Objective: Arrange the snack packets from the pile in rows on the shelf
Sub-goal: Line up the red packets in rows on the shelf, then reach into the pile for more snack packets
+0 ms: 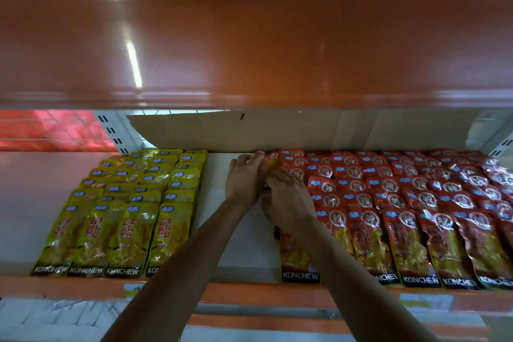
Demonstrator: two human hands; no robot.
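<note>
Nearest to you is the orange front lip (83, 286) of the shelf (255, 244). Your two bare forearms cross it and reach in over a bare white strip in the middle.

On your left lie the yellow packets (125, 203), in four columns. Four "KONCHEW" ends line the front edge. Each row overlaps the one behind it, and I count about seven rows before the back ones blur.

On your right lie the red packets (402, 203), shingled the same way. Five label ends show along the front, and your right forearm may cover a sixth. The block runs out of view at the right, so its columns cannot be counted in full. About seven rows go back.

Both hands are at the leftmost red column, just beside the bare strip.

- **Right hand:** your right hand (288, 200) is the nearer one. It lies palm down on that column, about halfway back. Its fingertips are blurred, so you cannot tell whether they press flat or pinch.
- **Left hand:** your left hand (244, 182) is just beyond it, the two hands touching. Its fingers bend onto the left edge of one red packet (268, 162) and hold it, with the thumb standing apart.
- **Held packet:** it lies in the last rows of the column, close to the back.

Behind all the packets, one sheet of cardboard (305, 130) leans along the rear. One slotted white upright (111, 130) stands at its left end, and another shows at the far right. Above, one glossy orange beam (249, 36) spans the whole width.
</note>
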